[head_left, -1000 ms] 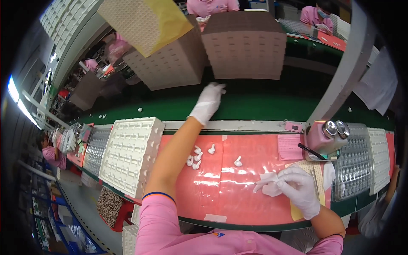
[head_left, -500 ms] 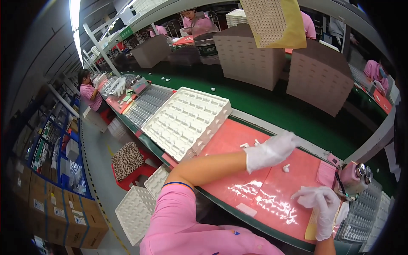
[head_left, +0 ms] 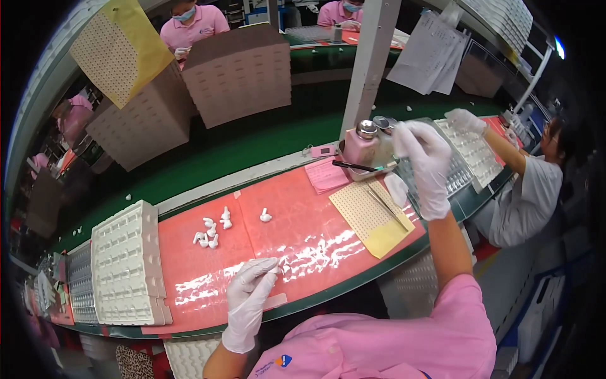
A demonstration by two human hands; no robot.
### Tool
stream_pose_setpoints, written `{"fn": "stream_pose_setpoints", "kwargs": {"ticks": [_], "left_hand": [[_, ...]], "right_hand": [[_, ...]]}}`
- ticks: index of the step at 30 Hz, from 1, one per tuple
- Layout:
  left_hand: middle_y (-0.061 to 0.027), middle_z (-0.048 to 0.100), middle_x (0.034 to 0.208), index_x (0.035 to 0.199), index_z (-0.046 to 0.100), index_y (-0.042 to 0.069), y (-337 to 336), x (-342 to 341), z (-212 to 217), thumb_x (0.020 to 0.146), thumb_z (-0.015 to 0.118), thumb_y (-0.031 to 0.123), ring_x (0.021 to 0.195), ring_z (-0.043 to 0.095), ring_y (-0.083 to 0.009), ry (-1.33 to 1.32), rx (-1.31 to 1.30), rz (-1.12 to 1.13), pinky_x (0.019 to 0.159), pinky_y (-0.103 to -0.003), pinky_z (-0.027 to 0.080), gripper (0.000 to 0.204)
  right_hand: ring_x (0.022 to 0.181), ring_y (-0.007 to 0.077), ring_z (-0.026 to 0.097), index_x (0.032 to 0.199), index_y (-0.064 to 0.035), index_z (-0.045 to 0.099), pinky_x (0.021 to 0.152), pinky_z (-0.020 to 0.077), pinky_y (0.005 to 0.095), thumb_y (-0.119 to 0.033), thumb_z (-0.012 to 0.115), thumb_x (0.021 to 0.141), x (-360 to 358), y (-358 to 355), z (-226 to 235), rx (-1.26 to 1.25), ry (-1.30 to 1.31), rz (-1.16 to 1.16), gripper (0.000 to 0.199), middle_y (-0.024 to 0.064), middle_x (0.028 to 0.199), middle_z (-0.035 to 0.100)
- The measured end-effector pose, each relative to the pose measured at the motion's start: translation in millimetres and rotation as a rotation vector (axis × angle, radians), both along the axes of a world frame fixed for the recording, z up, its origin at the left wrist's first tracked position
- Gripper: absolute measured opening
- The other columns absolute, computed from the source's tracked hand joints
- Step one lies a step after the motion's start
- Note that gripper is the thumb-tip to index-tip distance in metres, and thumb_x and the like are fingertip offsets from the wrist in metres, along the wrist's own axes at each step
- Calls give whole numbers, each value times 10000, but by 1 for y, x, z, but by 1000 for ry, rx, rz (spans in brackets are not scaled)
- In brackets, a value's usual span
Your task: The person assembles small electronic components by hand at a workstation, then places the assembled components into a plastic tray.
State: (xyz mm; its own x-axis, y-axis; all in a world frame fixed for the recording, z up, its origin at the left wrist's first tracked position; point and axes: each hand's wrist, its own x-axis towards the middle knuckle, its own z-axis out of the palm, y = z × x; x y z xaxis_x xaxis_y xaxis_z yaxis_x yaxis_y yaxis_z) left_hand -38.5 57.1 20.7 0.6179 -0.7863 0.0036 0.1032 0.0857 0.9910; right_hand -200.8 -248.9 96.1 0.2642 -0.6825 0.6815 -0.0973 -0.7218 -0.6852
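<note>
My left hand [head_left: 247,303], in a white glove, is low over the near edge of the red mat [head_left: 303,246]. Its thumb and fingers are pinched together; whatever they hold is too small to make out. My right hand [head_left: 429,161], gloved too, is raised beside the pump bottles, slightly blurred, with fingers bent together. I cannot make out anything between them. Several white earbuds [head_left: 211,234] lie in a loose group on the mat, and a single earbud [head_left: 265,215] sits apart. Metal tweezers [head_left: 386,205] rest on a yellow sheet of small dot stickers [head_left: 355,211].
At left stands a white moulded tray stack [head_left: 126,265]. A pink pump bottle [head_left: 361,147], a black pen [head_left: 353,165] and pink notes [head_left: 326,175] are at the back right. Clear trays [head_left: 457,170] lie beyond my right hand, near a co-worker [head_left: 527,189]. A green belt [head_left: 252,136] runs behind.
The view has swung to the right. My left hand has come back from the mat's far edge to its near edge. My right hand has risen from beside the sticker sheet toward the bottles.
</note>
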Motion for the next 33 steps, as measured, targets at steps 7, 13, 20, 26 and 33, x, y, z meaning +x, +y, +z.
{"fn": "stream_pose_setpoints", "kwargs": {"ticks": [7, 13, 20, 26, 33], "left_hand": [[-108, 644, 1047, 1155, 600, -43, 1, -25, -19, 897, 599, 34, 940, 620, -150, 373, 19, 16, 876, -266, 489, 270], [-113, 627, 1075, 1217, 537, -57, -4, -16, -17, 899, 602, 39, 981, 606, -150, 523, -3, -73, 882, -245, 473, 339], [-92, 577, 1116, 1309, 437, -43, -2, -15, -26, 913, 593, 55, 979, 560, -119, 500, -19, -98, 847, -234, 456, 436], [-63, 563, 1128, 1368, 379, -2, -1, -16, -28, 932, 578, 83, 987, 545, -106, 458, -67, -140, 855, -230, 438, 487], [-63, 564, 1114, 1378, 367, -4, -3, -17, -33, 919, 603, 92, 951, 543, -101, 463, -113, -146, 806, -208, 439, 526]], "right_hand": [[897, 201, 608, 935, -16, 695, 751, 483, 273, -85, 665, 833, 53, -34, -29, -504, 503, -136, 127, 94, 940, 647], [847, 200, 614, 957, 32, 674, 768, 480, 266, -42, 638, 852, 40, -27, -24, -171, 301, 19, 134, 101, 933, 633], [808, 214, 632, 932, -28, 649, 721, 496, 314, 40, 664, 711, 41, 122, -54, -175, 422, 705, 232, 67, 876, 658], [794, 221, 628, 1033, -29, 634, 735, 499, 327, 40, 670, 710, 40, 158, -86, -228, 472, 791, 333, 76, 881, 651], [806, 196, 627, 979, 27, 633, 715, 523, 287, 37, 663, 792, 44, 153, -82, -364, 430, 902, 190, 127, 977, 619]]}}
